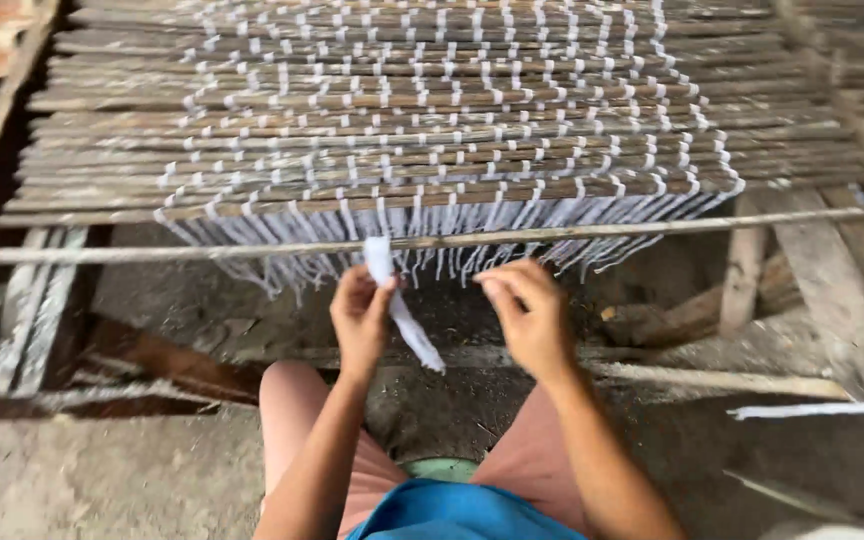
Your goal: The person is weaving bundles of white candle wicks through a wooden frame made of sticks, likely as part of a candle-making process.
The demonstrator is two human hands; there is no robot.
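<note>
A mat of thin brown sticks (432,110) is woven with rows of white strips, and loose white ends (472,225) hang from its near edge. One long loose stick (652,229) lies across those ends. My left hand (360,318) pinches a white strip (402,320) that loops over this stick and hangs down to the right. My right hand (527,315) is just beside it, fingertips pinched together near the hanging strips; what it holds is too small to tell.
A wooden frame with planks (832,290) supports the mat on the right, more slats (27,300) on the left. A dirt floor (102,470) lies below. My knees in pink shorts (292,420) sit under the hands. A white strip (817,408) lies at right.
</note>
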